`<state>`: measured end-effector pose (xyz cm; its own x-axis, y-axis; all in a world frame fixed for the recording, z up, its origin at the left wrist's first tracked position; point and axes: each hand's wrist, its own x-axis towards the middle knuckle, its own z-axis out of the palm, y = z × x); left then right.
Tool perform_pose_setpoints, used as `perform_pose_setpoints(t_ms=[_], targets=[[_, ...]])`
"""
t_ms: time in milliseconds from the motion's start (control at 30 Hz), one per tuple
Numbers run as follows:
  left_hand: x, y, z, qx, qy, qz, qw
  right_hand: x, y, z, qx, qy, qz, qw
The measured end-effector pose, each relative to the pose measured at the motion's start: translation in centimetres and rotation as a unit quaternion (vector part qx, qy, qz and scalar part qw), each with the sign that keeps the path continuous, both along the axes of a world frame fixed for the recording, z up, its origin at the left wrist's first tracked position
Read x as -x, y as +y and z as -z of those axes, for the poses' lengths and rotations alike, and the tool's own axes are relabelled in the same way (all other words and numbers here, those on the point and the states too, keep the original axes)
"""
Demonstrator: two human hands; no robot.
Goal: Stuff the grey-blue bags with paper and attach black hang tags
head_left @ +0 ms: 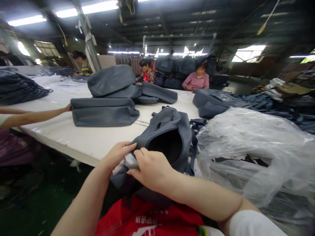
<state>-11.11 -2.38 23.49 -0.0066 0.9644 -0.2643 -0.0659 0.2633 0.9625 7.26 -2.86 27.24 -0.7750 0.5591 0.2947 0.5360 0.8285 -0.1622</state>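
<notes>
the grey bag point(169, 131) sits at the near edge of the bench point(86, 141), mouth open toward the person, its lower end hanging off the edge over the red apron point(147, 218). the left hand point(118, 155) is clenched on a white crumpled wad point(128, 162) at the bag's rim, and the right hand point(150, 168) grips the rim itself, touching the wad. i'd say the weak point is that overhang: with both hands busy at one corner, nothing steadies the body of the bag, so a tug could drag it off onto the floor. the wad looks loose and could slip out between the fingers. the clear plastic heap point(246, 147) presses against the bag's right side, and the dark straps point(197, 123) lie there too, so either could snag or be pulled along.
</notes>
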Motion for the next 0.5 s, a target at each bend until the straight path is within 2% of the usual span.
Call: perform_pose_setpoints(t_ms=[100, 167, 200, 233, 300, 367, 433, 500], targets=[[0.1, -0.3, 0.7, -0.002, -0.017, 0.033, 0.999, 0.3, 1.7, 0.2, 0.042, 0.022, -0.044, 0.998], [0.5, -0.4, 1.2, -0.003, -0.014, 0.054, 0.998, 0.1, 2.3, 0.5, 0.116, 0.132, -0.07, 0.982], [0.7, -0.4, 1.3, -0.006, -0.01, 0.061, 0.998, 0.0, 2.4, 0.6, 0.173, 0.2, -0.079, 0.961], [0.9, -0.5, 1.3, -0.009, -0.005, 0.066, 0.998, -0.1, 2.5, 0.7, 0.245, 0.259, -0.091, 0.93], [1.0, -0.5, 1.1, -0.009, 0.01, 0.07, 0.997, -0.3, 2.5, 1.0, 0.407, 0.333, -0.12, 0.842], [1.0, -0.6, 0.7, -0.002, 0.025, 0.077, 0.997, -0.5, 2.6, 1.0, 0.513, 0.387, -0.142, 0.753], [1.1, -0.8, 0.3, -0.002, 0.043, 0.086, 0.995, -1.0, 3.1, 0.6, 0.52, 0.484, -0.136, 0.69], [1.4, -1.0, 0.1, -0.012, 0.066, 0.116, 0.991, -2.2, 4.3, -0.4, 0.445, 0.616, -0.101, 0.642]])
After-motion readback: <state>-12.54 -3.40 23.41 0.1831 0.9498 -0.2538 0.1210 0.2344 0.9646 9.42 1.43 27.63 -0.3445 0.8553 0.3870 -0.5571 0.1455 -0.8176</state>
